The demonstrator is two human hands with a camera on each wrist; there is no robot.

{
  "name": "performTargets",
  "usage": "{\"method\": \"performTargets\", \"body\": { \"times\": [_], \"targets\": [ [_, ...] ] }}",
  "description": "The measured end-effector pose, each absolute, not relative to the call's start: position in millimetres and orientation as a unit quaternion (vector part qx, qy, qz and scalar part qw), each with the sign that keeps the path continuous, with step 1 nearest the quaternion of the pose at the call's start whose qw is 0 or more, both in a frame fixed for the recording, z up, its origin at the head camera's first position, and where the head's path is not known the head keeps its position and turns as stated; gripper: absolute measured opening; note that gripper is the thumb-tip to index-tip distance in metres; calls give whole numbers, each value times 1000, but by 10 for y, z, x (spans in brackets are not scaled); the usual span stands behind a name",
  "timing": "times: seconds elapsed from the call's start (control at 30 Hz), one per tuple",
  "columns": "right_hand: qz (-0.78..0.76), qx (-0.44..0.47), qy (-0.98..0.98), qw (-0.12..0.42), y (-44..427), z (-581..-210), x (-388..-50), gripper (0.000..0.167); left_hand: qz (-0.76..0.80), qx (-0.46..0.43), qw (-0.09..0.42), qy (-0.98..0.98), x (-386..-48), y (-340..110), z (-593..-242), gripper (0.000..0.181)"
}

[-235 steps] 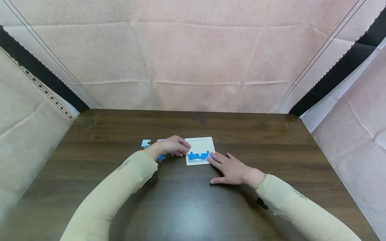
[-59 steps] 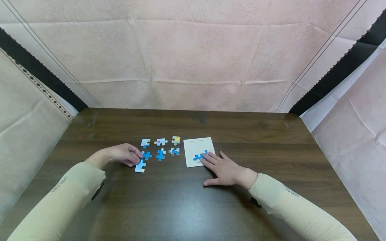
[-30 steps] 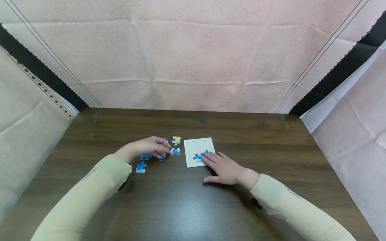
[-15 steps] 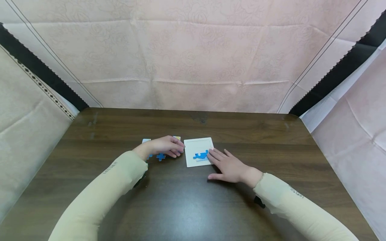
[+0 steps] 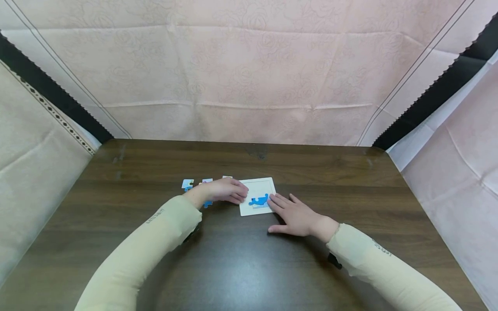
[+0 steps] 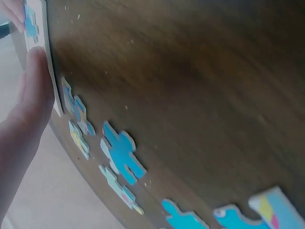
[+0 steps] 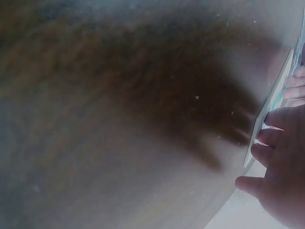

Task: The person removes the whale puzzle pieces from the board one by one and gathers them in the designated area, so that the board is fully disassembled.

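Note:
A white puzzle tray (image 5: 254, 186) lies on the table, with blue puzzle pieces (image 5: 258, 200) in its lower right part. Over the tray's left edge is my left hand (image 5: 223, 190); its thumb stretches straight along the rim in the left wrist view, and I see nothing held. My right hand (image 5: 297, 216) lies flat at the tray's lower right edge, fingers extended, fingertips on the tray beside the blue pieces. Several loose puzzle pieces (image 6: 123, 152) lie left of the tray, partly hidden by the left hand and forearm in the head view.
A dark wooden table (image 5: 237, 255) carries everything. Pale patterned cloth (image 5: 249, 77) hangs behind it and along both sides. Among the loose pieces is one with yellow on it (image 6: 79, 139), close to the tray.
My left hand has moved right, from the loose pieces to the tray's left edge. A blue piece at the tray's lower left has come out since the earliest frame. The right hand shifted slightly right.

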State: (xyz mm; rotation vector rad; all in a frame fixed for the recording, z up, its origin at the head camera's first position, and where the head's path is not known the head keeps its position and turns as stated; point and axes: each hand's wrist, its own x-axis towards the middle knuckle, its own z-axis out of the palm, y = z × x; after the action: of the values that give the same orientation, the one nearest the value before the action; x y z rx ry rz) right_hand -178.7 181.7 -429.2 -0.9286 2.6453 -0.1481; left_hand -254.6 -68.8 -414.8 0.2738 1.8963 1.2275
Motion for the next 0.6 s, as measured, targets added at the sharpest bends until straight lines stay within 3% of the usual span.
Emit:
{"method": "performTargets", "body": {
  "times": [0.6],
  "targets": [
    [-46,-326,930,164,1822,-4333,-1802,82,493,120,413,756,-2548,-582,-4200,41]
  ]
}}
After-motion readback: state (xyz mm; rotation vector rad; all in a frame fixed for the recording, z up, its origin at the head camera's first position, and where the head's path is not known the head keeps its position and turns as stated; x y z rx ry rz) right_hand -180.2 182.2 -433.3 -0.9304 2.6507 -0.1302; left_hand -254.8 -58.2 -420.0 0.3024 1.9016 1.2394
